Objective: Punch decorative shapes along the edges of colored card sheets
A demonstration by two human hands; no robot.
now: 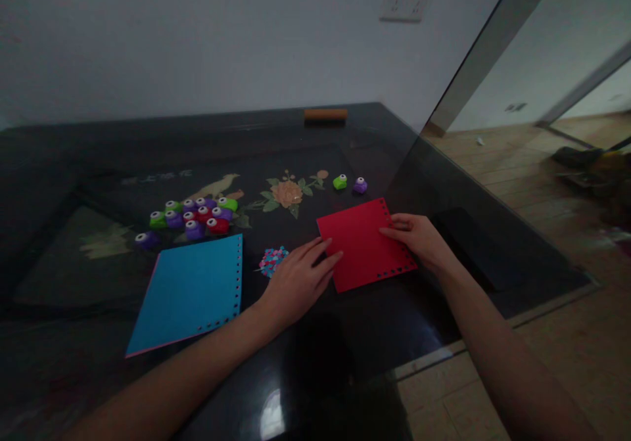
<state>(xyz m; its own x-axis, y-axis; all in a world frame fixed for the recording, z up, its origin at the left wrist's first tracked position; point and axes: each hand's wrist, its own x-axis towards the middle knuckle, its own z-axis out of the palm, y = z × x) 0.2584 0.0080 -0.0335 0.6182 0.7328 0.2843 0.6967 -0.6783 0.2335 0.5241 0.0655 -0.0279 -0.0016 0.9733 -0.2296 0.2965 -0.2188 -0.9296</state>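
Note:
A square sheet of red paper [359,247] with punched holes along its right and near edges lies between my hands, low over the dark tabletop. My right hand [417,237] pinches its right edge, thumb on top and fingers at the rim. At the left edge, my left hand [300,280] grips the sheet with thumb and fingertips over the border. Beside the left hand, partly covered by it, is a small pile of pink and blue paper bits [273,261]. Left of it lies a stack of blue paper [192,290], also punched along two edges, with a pink layer beneath.
Several purple, green and red punchers [194,229] with eye-like buttons cluster behind the blue stack. A green puncher [340,182] and a purple puncher [360,185] stand behind the red sheet. A brown cylinder [325,116] lies near the wall, and a dark flat object [468,244] at right.

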